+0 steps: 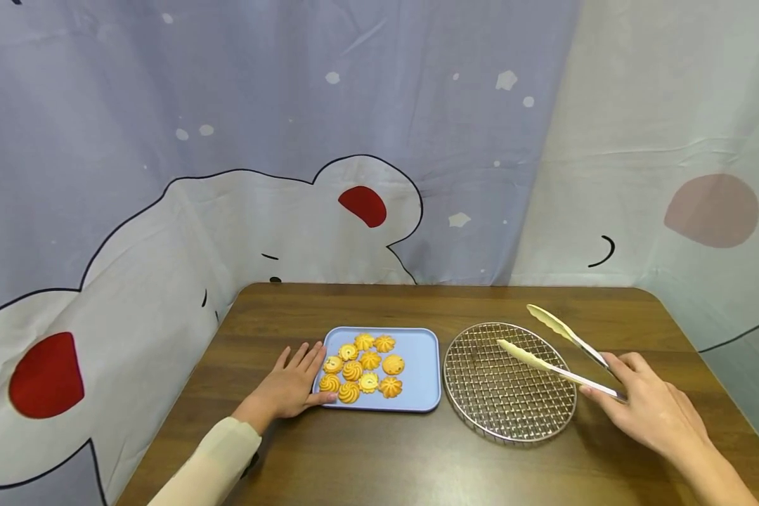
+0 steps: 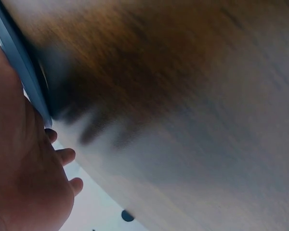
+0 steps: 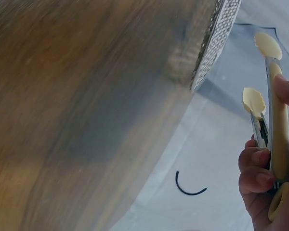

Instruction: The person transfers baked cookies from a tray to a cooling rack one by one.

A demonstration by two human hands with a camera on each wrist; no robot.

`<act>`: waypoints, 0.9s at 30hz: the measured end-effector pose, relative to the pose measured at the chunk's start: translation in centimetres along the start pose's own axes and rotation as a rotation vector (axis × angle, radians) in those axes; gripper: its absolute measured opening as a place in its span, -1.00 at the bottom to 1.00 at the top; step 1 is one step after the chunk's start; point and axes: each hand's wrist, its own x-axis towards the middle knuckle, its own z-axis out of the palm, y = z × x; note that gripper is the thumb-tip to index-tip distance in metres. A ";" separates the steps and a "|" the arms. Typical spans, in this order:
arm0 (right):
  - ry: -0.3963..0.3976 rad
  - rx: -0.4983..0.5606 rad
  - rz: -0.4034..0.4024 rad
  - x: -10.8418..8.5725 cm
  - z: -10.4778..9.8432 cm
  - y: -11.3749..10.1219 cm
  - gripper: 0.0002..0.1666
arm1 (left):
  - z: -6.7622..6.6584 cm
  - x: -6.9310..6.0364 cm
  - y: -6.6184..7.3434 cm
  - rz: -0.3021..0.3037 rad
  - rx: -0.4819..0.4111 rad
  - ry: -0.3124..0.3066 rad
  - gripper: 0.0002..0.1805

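Observation:
Several golden cookies [image 1: 353,371] lie grouped on the left part of a light blue tray [image 1: 420,369]. At the tray's left edge rests my left hand [image 1: 291,385], fingers straight and spread, the thumb along the near left corner. Tongs [image 1: 591,381] with cream tips are in my right hand [image 1: 654,404], gripped by the arms, their jaws spread apart with nothing between them. The tips hover over a round wire rack [image 1: 512,393]. In the right wrist view, thumb and curled fingers hold the tongs [image 3: 278,130].
A brown wooden table [image 1: 379,457] carries the tray and, to its right, the rack. Behind the table and at its sides hangs a printed curtain [image 1: 278,105] with bear figures.

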 end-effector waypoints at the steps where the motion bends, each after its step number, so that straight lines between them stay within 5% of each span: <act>1: 0.005 0.011 -0.020 0.1 0.1 -0.3 -0.27 | 0.0 0.0 0.0 -0.001 -0.002 0.000 0.11; 27: -0.156 0.017 -0.107 1.8 2.2 -6.4 -0.18 | 0.2 0.2 -0.1 0.001 0.018 -0.008 0.13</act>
